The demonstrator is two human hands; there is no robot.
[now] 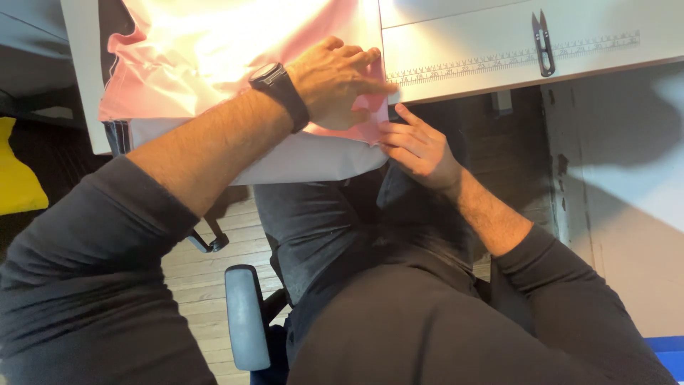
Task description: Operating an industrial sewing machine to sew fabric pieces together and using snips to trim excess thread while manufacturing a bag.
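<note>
My left hand (pixel 335 82), with a black watch on the wrist, lies flat on pink fabric (pixel 214 57) spread over the white table (pixel 463 43), fingers pressing near the fabric's right edge. My right hand (pixel 417 146) reaches up from below the table edge and pinches the pink fabric's lower right corner (pixel 374 121). A layer of white fabric (pixel 306 160) hangs under the pink one over the table's front edge. The top of the pink fabric is washed out by bright light.
A small pair of thread snips (pixel 543 43) lies on the table to the right, beside a printed ruler strip (pixel 513 57). A chair armrest (pixel 244 317) is below left, over a wooden floor. A yellow object (pixel 18 178) sits at far left.
</note>
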